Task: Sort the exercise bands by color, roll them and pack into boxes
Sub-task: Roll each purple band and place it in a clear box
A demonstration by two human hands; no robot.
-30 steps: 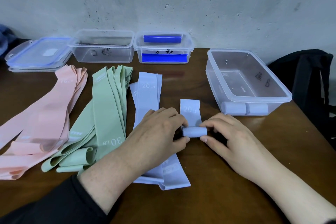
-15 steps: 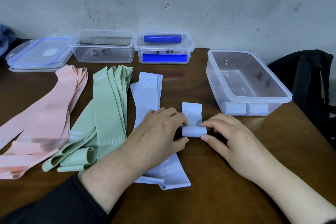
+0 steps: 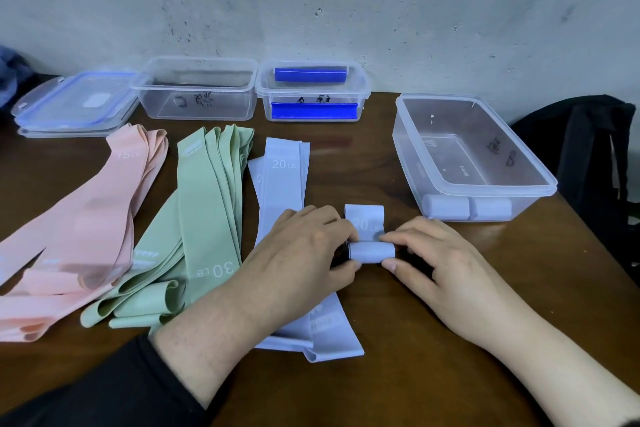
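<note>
Unrolled tail of blue band [image 3: 364,222] shorter than before; left hand [image 3: 301,253] and right hand [image 3: 440,263] pinch the roll's ends. Left fingertips hide its left end, "20 LB" print half covered.

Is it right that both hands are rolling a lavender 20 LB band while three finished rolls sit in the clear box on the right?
Not quite: the head view shows two finished rolls in the clear box, not three. Both hands, left and right, are rolling the lavender band.
</note>
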